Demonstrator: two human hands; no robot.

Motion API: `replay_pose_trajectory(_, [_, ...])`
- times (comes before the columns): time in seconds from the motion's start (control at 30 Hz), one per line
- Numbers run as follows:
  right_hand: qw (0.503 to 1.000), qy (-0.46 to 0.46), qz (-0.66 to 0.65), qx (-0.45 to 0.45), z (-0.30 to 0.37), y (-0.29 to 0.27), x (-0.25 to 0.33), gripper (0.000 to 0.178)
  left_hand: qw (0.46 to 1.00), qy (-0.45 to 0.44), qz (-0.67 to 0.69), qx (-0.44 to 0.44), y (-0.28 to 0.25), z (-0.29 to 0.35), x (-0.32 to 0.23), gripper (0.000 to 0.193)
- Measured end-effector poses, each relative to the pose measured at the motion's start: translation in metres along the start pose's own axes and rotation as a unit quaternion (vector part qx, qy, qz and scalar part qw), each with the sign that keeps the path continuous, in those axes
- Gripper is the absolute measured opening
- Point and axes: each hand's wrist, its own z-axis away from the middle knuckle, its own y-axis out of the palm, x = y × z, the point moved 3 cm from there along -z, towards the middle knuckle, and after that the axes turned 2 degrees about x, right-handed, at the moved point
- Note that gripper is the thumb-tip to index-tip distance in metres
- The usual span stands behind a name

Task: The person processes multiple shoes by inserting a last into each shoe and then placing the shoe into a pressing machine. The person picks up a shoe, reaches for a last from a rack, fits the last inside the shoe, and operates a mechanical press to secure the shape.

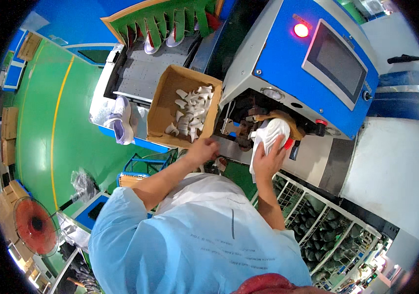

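My right hand point(269, 160) grips a white shoe point(274, 131) with its wavy sole facing me, fingers spread along the sole. The shoe sits at the opening under the blue and grey machine point(288, 54), next to a brown curved pad point(295, 128). My left hand point(203, 151) is beside the near edge of a cardboard box point(158, 120), its fingers curled together. What those fingers hold, if anything, is hidden. Inside the box lie several small white curved pieces point(194, 110).
Left of the box, a white and lilac shoe point(121, 120) rests on a wrapped surface. Behind it, shoes hang under a green-flapped conveyor opening point(163, 24). The machine carries a lit red lamp point(301, 30) and a screen point(336, 61). A wire rack point(322, 230) with dark items stands at lower right.
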Motion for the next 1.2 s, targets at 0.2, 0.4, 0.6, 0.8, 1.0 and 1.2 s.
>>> replay_pose_trajectory(0.2, [0.996,0.018,-0.064,0.051,0.078,-0.052,0.006,0.081,0.942,-0.119,0.169,0.266,0.068,0.028,-0.033,0.093])
replay_pose_trajectory(0.4, [0.912,0.135,-0.263,0.285,0.112,-0.11,-0.006,0.079,0.806,-0.267,0.187,0.495,0.111,0.022,0.027,0.075])
replay_pose_trajectory(0.6, [0.575,0.432,-0.684,0.124,0.056,-0.018,0.002,0.055,0.925,-0.131,-0.001,0.357,0.064,0.009,0.057,0.055])
replay_pose_trajectory(0.8, [0.671,0.368,-0.637,0.091,0.153,-0.047,-0.027,0.069,0.92,0.012,-0.225,0.321,0.035,0.038,0.023,0.049])
replay_pose_trajectory(1.0, [0.739,0.663,-0.116,-0.038,0.409,-0.086,-0.131,0.068,0.878,0.058,-0.329,0.343,0.139,0.078,0.047,0.053])
replay_pose_trajectory(1.2, [0.58,0.751,0.151,-0.277,0.633,-0.142,-0.301,0.067,0.829,0.0,-0.446,0.336,0.213,0.095,0.086,0.053])
